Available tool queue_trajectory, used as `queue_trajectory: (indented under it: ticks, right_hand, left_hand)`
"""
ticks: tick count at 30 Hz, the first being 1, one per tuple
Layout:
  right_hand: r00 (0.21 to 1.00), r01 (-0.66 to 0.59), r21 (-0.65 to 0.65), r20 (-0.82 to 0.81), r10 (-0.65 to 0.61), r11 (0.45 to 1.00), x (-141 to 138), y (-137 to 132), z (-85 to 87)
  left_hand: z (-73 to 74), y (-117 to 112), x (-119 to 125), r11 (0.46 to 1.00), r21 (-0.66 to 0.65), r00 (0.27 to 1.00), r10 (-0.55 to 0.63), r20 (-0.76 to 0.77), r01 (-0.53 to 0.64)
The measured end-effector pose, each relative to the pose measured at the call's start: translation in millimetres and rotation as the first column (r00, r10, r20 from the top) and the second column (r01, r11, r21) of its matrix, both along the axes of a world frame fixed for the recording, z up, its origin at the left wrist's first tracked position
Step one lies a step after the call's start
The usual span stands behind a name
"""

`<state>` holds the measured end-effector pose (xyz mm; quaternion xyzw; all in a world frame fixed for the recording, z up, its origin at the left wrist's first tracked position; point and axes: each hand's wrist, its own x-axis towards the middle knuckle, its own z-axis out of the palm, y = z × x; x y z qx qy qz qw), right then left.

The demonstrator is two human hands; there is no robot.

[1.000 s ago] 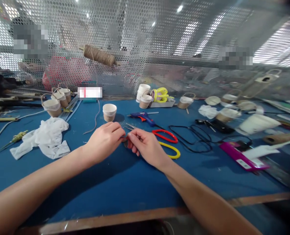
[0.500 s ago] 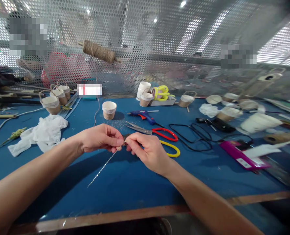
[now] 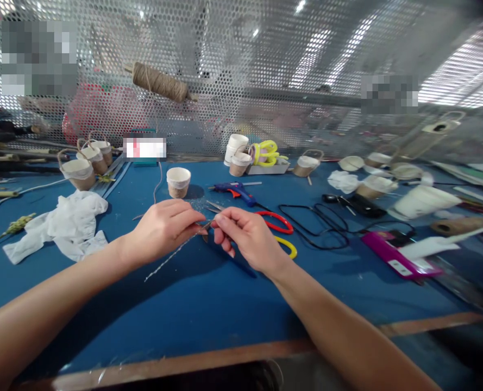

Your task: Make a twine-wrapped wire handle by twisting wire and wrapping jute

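1. Far left: a white cloth (image 3: pixel 68 225) lay crumpled on the blue table (image 3: pixel 208 309), well apart from your hands.
2. Your left hand (image 3: pixel 163 228) hung over the middle of the table, palm down, with the forearm coming in from lower left. Thumb and forefinger were pinched shut on the upper end of a thin twisted wire (image 3: pixel 165 264).
3. The wire's long axis ran on a diagonal, from the pinch down and left to a free tip close to the table, passing under your left wrist. All the loose length lay on the left side of the grip, so the left hand was the nearer one.
4. Between the two sets of fingertips, which were almost touching, sat a small dark bit. Too small to tell what it was.
5. Your right hand (image 3: pixel 249 236) came in from lower right with the wrist angled inward. Thumb and forefinger were clamped on the same upper end of the wire, and the other fingers were curled under.
6. Behind the hands stood a paper cup (image 3: pixel 178 182), with a blue glue gun (image 3: pixel 235 190) near it. The scissors (image 3: pixel 280 224) lay just behind your right hand, which partly hid their red and yellow handles.
7. Further right: a black cable (image 3: pixel 318 225), loose on the table and apart from both hands.
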<state>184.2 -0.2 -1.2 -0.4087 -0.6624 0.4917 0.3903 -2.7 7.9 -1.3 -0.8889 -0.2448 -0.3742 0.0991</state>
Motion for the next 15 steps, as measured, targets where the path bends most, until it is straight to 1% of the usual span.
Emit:
queue_trajectory:
  ticks: [2,3,4,5,6,7,8,9,10,11,12,13,14,15]
  right_hand:
    - [0.999,0.02,0.043,0.032,-0.021,0.999,-0.4,-3.0,0.8]
    - [0.998,0.031,0.064,0.052,-0.034,0.997,-0.7,-4.7,0.9]
    - [0.996,0.042,0.089,0.074,-0.049,0.995,-1.0,-6.5,0.8]
    - [0.993,0.055,0.125,0.095,-0.067,0.991,-1.3,-8.4,0.6]
    - [0.989,0.069,0.172,0.115,-0.089,0.983,-1.6,-10.1,0.2]
    - [0.984,0.084,0.224,0.133,-0.116,0.971,-2.0,-11.7,-0.3]
    - [0.979,0.1,0.275,0.146,-0.144,0.956,-2.3,-12.9,-0.9]
    - [0.974,0.114,0.313,0.15,-0.168,0.943,-2.7,-13.5,-1.4]
    - [0.973,0.128,0.327,0.142,-0.183,0.936,-3.1,-13.5,-2.0]
    - [0.975,0.142,0.308,0.118,-0.186,0.941,-3.6,-12.7,-2.5]
    - [0.982,0.149,0.252,0.072,-0.172,0.956,-4.1,-11.1,-2.9]
    - [0.989,0.144,0.164,0.006,-0.147,0.976,-4.7,-9.1,-3.2]
    - [0.99,0.121,0.055,-0.074,-0.117,0.991,-5.4,-6.6,-3.3]
    - [0.984,0.082,-0.059,-0.155,-0.09,0.995,-6.1,-4.2,-3.2]
  left_hand:
    - [0.5,-3.0,2.4,0.997,-0.078,0.997,0.018,0.074,-0.013]
    - [1.6,-4.8,3.8,0.987,-0.161,0.992,0.038,0.117,-0.019]
    - [3.1,-6.6,5.3,0.96,-0.278,0.984,0.073,0.161,-0.025]
    - [4.8,-8.1,6.9,0.908,-0.419,0.972,0.119,0.203,-0.023]
    - [6.4,-9.2,8.5,0.822,-0.57,0.955,0.171,0.241,-0.003]
    - [7.8,-10.0,10.0,0.709,-0.703,0.938,0.215,0.273,0.043]
    - [8.9,-10.5,11.5,0.586,-0.804,0.921,0.249,0.3,0.103]
    - [9.5,-10.7,12.8,0.474,-0.865,0.907,0.27,0.324,0.168]
    - [9.7,-10.9,13.9,0.396,-0.891,0.894,0.282,0.348,0.222]
    - [9.3,-11.0,14.7,0.368,-0.895,0.885,0.287,0.366,0.25]
    - [8.6,-11.1,15.2,0.395,-0.886,0.883,0.288,0.372,0.244]
    - [7.3,-11.3,15.3,0.477,-0.855,0.888,0.278,0.367,0.205]
    - [5.7,-11.3,14.9,0.603,-0.786,0.899,0.256,0.356,0.139]
    - [3.8,-11.2,14.0,0.741,-0.669,0.918,0.224,0.326,0.056]
